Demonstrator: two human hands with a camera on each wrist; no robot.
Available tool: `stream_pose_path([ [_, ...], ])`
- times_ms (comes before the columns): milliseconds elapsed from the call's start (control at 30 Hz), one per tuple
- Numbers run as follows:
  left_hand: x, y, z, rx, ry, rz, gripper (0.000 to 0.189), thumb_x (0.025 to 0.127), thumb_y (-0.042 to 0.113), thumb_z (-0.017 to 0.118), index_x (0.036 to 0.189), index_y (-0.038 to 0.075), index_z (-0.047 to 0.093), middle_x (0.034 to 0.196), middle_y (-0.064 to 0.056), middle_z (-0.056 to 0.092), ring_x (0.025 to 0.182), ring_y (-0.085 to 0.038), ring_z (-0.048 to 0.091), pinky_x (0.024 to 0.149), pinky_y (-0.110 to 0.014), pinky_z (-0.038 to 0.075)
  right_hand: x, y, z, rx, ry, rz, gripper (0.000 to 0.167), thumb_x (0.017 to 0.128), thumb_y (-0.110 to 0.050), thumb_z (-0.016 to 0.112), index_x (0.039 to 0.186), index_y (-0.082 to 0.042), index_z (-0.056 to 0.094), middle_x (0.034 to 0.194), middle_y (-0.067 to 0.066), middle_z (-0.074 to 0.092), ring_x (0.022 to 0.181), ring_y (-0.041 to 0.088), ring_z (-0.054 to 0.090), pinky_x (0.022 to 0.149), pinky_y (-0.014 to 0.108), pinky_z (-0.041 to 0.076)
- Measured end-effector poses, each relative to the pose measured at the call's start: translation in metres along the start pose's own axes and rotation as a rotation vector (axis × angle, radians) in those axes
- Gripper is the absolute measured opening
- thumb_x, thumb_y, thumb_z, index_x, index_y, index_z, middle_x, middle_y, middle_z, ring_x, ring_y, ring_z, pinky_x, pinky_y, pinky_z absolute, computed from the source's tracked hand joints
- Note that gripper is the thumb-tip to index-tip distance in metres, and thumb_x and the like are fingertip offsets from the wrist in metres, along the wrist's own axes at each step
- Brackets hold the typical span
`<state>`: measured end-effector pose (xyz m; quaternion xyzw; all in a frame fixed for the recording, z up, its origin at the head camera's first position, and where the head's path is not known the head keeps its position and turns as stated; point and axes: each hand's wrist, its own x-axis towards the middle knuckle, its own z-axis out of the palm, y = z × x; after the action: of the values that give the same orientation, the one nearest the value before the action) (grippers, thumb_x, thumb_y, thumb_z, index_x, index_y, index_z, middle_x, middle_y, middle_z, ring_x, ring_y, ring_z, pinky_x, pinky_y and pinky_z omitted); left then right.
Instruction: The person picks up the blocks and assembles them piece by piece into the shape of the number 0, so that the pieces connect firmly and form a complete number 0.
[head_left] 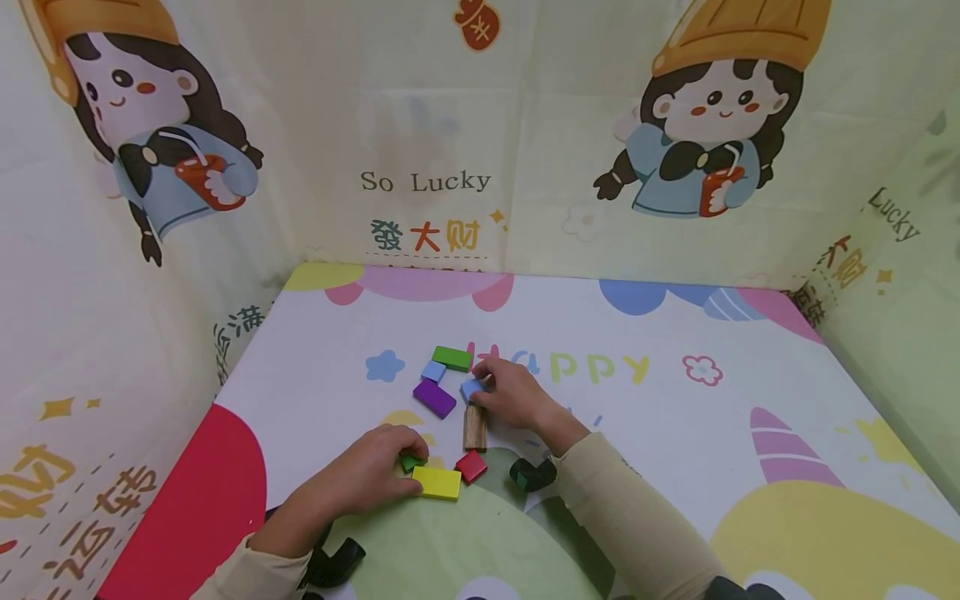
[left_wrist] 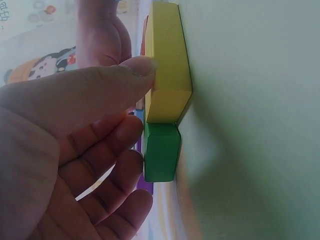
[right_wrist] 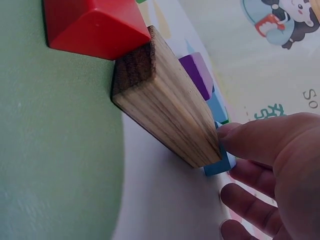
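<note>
Left sleeve [head_left: 251,573] foremost, the left hand [head_left: 367,471] is loosely bent, thumb on the yellow block [head_left: 437,483], fingers at the small green block [head_left: 409,462]; the right hand [head_left: 521,400] pinches a blue block [head_left: 470,389] at the far end of the wooden block [head_left: 475,428]. I'd square it gently, nudging nothing.

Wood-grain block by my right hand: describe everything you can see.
The wood-grain block is a long brown bar, streaked lengthwise, with a darker near end; it looks wooden. It lies flat on the printed surface. Its far end appears to meet a light blue block pinched by your right hand; its near end, a red block.
</note>
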<state>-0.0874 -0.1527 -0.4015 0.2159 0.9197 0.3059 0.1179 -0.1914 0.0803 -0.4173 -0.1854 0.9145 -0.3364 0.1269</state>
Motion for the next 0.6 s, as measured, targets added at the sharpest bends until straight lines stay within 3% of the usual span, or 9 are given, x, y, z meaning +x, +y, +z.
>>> stream_pose_path([
  [600, 0.0008, -0.0011, 0.0011, -0.002, -0.003, -0.006, 0.029, 0.077, 0.011, 0.086, 0.098, 0.010, 0.068, 0.096, 0.006, 0.063, 0.092, -0.017, 0.054, 0.086, -0.043, 0.051, -0.0025, 0.0017, -0.0008, -0.002, -0.003, -0.013, 0.036, 0.094, -0.020, 0.071, 0.127, -0.008, 0.061, 0.119, 0.007, 0.064, 0.110, 0.024, 0.058, 0.093, 0.038, 0.052],
])
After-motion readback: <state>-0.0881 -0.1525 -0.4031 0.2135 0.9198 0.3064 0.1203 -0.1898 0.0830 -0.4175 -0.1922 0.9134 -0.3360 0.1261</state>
